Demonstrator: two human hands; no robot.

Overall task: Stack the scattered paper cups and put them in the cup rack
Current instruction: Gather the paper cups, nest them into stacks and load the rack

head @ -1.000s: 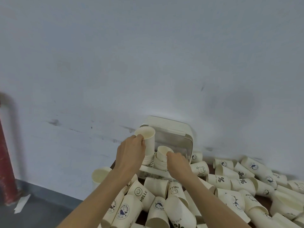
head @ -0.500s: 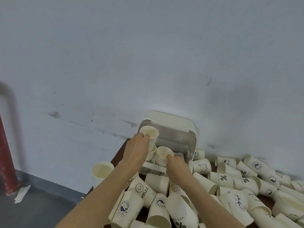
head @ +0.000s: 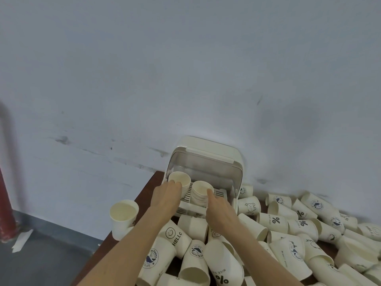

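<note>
Paper cups (head: 276,220) mostly lie loose across the surface (head: 152,183) from four to six o'clock. Only two stacks stand in the rack (head: 206,162): our left hand (head: 167,194) grips one stack (head: 180,180), our right hand (head: 219,205) touches the other (head: 201,191).

Dim, even, bluish light; soft shadows on the wall (head: 185,79); wide-angle bending and slight blur at edges.
</note>
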